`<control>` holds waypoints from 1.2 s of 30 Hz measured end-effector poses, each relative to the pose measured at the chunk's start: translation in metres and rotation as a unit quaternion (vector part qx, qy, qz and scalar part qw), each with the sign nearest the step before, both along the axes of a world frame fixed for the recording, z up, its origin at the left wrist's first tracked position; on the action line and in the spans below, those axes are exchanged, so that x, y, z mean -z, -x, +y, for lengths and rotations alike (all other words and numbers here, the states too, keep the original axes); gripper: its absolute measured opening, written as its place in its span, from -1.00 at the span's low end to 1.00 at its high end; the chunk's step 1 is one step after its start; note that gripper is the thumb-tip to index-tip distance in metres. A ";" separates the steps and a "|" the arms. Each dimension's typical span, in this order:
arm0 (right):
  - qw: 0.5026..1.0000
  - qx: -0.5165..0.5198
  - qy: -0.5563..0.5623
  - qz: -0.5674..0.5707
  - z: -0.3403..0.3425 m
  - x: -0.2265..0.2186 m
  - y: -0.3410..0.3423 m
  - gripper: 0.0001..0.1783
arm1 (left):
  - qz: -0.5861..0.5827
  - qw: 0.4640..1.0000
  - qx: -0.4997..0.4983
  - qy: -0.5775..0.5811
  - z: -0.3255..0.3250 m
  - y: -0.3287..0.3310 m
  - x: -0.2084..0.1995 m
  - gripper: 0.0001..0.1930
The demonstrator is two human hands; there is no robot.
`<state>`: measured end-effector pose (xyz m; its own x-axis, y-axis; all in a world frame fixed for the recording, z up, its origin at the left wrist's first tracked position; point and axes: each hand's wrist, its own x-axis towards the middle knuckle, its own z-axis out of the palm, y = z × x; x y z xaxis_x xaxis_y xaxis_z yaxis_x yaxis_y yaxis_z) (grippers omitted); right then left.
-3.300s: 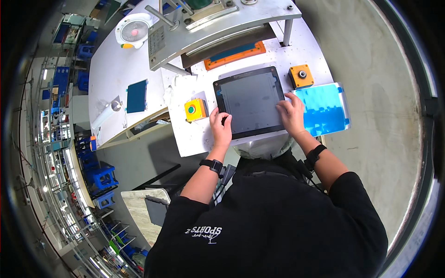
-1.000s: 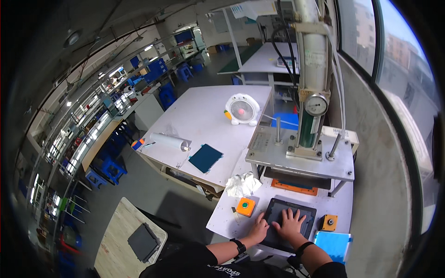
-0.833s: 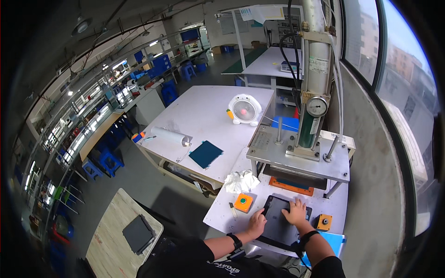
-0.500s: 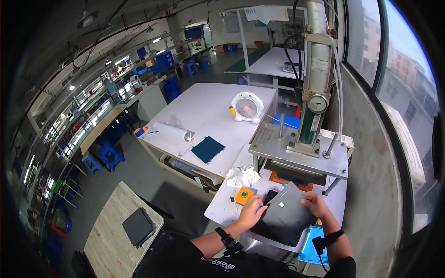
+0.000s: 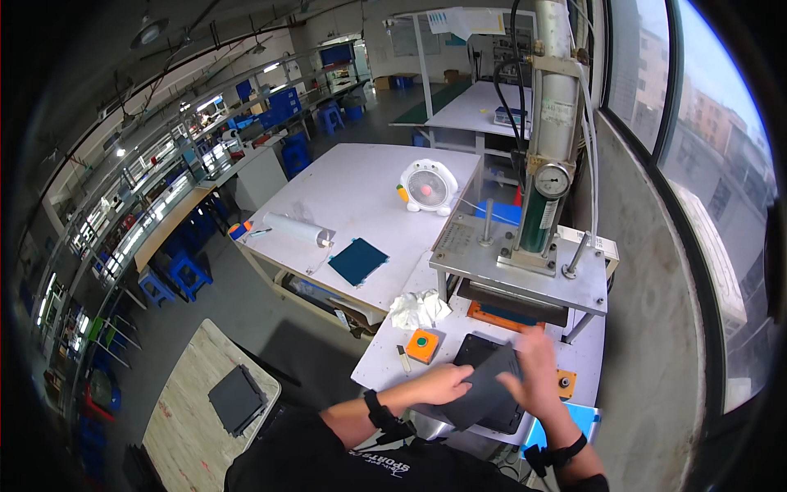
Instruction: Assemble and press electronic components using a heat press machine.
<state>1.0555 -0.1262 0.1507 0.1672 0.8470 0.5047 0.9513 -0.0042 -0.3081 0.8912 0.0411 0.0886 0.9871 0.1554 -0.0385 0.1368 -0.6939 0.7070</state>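
Observation:
A thin dark grey sheet (image 5: 485, 392) is tilted between my hands, with one corner pointing toward me. My left hand (image 5: 444, 384) closes on its left edge, thumb and fingers together. By the sheet's right side is my right hand (image 5: 537, 381), thumb apart; its fingers are raised and smeared by motion, so their grip is unclear. Beneath lies a black flat panel (image 5: 470, 349) with rounded corners, partly hidden by the sheet and my hands. An orange box with a green button (image 5: 422, 343) and a small brush (image 5: 403, 358) lie left of it.
Just beyond is a metal press (image 5: 516, 271) with a gauge and an orange plate (image 5: 496, 316) below. White crumpled cloth (image 5: 420, 310) and a blue tray (image 5: 578, 418) flank the work. A side table (image 5: 184, 418) bears dark sheets; the white table (image 5: 352, 193) holds a fan.
The dark sheet has turned and tilted, and its small white square no longer shows. My right hand has risen and moved left. More of the black panel's far end is uncovered.

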 end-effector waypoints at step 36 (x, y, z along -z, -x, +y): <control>0.574 0.411 -0.227 0.671 -0.248 0.126 -0.006 -0.59 | -0.034 0.552 -0.533 0.641 0.048 -0.271 0.222 -0.82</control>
<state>1.0611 -0.3742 0.0246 0.9122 0.0361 -0.4081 -0.4097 0.0892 -0.9078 1.1626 0.0890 -0.1332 0.3681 0.5377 -0.7585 -0.0724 0.8299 0.5532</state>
